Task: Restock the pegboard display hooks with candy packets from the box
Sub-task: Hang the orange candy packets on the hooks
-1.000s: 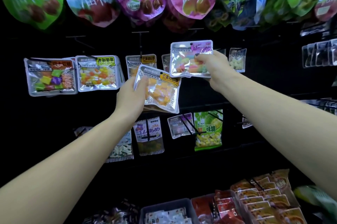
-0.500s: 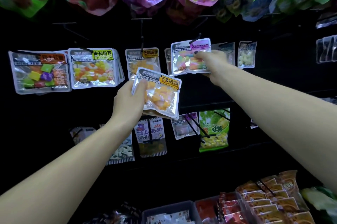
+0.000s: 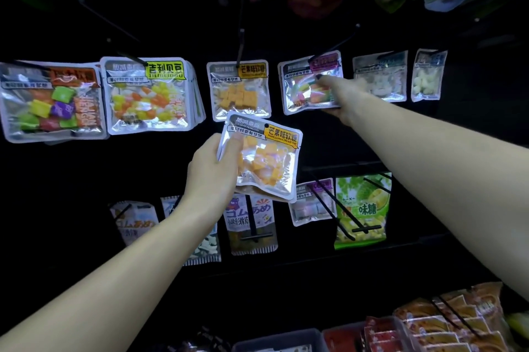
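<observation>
gripping glossy, crinkled rectangular foil packets: left hand (image 3: 210, 171), right hand (image 3: 342, 94).

Both your arms reach forward and up, bare forearms, left from lower left, right from the right edge. Your left hand (image 3: 210, 171) is raised, back toward you, thumb on the front of a packet and fingers curled behind it. Your right hand (image 3: 342, 99) is extended further and higher, thumb on top and fingers underneath, pinching another packet.
</observation>
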Available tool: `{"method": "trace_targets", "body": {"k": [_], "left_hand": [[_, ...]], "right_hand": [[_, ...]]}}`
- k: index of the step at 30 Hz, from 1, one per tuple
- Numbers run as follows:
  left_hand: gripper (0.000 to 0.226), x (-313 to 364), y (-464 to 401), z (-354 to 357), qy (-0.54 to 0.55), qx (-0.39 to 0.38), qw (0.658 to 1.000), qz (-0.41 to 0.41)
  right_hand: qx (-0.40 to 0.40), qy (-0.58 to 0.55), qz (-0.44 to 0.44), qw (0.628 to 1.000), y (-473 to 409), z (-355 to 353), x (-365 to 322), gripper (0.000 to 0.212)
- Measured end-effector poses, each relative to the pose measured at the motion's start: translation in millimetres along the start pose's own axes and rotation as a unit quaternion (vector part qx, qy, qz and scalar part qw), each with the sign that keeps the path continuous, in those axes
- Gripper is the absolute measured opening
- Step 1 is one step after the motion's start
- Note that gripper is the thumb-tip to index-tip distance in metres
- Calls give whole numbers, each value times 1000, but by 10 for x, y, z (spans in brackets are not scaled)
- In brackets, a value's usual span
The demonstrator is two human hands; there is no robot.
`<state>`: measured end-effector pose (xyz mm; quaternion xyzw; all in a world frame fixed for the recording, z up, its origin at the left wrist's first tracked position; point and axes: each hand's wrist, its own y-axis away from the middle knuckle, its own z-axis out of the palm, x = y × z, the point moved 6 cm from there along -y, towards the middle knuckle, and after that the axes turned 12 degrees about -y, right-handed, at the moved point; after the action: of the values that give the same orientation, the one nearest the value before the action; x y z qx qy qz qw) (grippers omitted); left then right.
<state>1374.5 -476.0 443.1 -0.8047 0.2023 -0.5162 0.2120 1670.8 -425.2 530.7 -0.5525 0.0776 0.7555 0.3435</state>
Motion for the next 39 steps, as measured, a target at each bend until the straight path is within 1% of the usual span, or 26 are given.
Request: {"method": "trace_targets", "body": {"k": [2, 3, 5, 6, 8, 9, 10, 11, 12, 14, 15, 16, 17, 19, 20, 22, 25, 27, 28, 30, 31, 32, 33, 35, 36, 39], "left_hand": [[57, 11, -4, -1, 8, 2, 1000, -1], [55, 35, -1, -11, 10, 4, 1000, -1], [49, 102, 21, -43, 18, 12, 1000, -8], [46, 123, 23, -56, 24, 15, 1000, -11], [41, 164, 31, -76, 34, 22, 999, -18], [39, 174, 20, -91, 35, 24, 999, -16], [38, 188, 17, -96, 34, 22, 999, -15], [41, 212, 18, -110, 32, 19, 999, -17], [50, 232, 20, -127, 29, 17, 999, -21], [62, 304, 43, -159, 28, 15, 999, -23], [64, 343, 57, -179, 29, 16, 999, -24], [66, 388, 72, -201, 29, 17, 999, -25], [67, 444, 102, -220, 31, 14, 999, -24], [67, 513, 140, -251, 37, 14, 999, -25], [68, 550, 164, -273, 36, 16, 999, -24], [73, 595, 201, -305, 31, 19, 999, -24], [73, 690, 295, -338, 18, 19, 999, -24], [67, 740, 337, -361, 11, 19, 1000, -17], [60, 736, 331, -383, 9, 23, 1000, -16], [42, 745, 350, -430, 2, 30, 999, -16], [38, 749, 368, -465, -1, 32, 999, -17], [40, 741, 371, -505, -2, 34, 999, -16], [41, 742, 375, -546, -3, 37, 999, -9], [33, 767, 383, -616, -7, 39, 999, 0], [31, 766, 377, -642, -8, 35, 999, 0], [37, 775, 366, -720, -18, 38, 999, 2]], "right_hand": [[0, 3, 8, 1000, -6, 12, 21, 27], [-7, 2, 15, 1000, -22, 13, 33, 34], [-24, 4, 35, 999, -143, -2, 108, 60], [-27, 2, 40, 999, -221, -7, 155, 64], [-29, 9, 35, 999, -210, -16, 175, 63], [-23, 25, 36, 999, -57, -15, 140, 73], [-9, 43, 38, 998, 22, -40, 132, 90], [9, 62, 40, 997, 101, -98, 124, 104], [26, 80, 36, 996, 168, -165, 108, 112], [52, 122, 14, 991, 287, -289, 78, 120], [57, 130, 6, 990, 403, -326, 51, 120], [52, 134, -1, 990, 491, -359, 40, 113], [39, 135, -4, 990, 633, -377, 22, 101], [-16, 110, 30, 993, 878, -361, 76, 79], [-56, 96, 59, 992, 1038, -324, 109, 73], [-137, 87, 100, 982, 1382, -224, 134, 71], [-224, 122, 107, 961, 1778, -70, 99, 72], [-269, 134, 98, 949, 1965, 45, 57, 59], [-280, 135, 93, 946, 2019, 91, 33, 54], [-281, 135, 80, 947, 2045, 152, -7, 51], [-279, 132, 75, 948, 2040, 177, -22, 51], [-279, 128, 72, 949, 2054, 209, -51, 50], [-281, 122, 72, 949, 2059, 237, -71, 44], [-291, 105, 79, 948, 2099, 298, -115, 30], [-295, 97, 78, 947, 2126, 322, -144, 30], [-294, 78, 58, 951, 2145, 357, -207, 42]]}}
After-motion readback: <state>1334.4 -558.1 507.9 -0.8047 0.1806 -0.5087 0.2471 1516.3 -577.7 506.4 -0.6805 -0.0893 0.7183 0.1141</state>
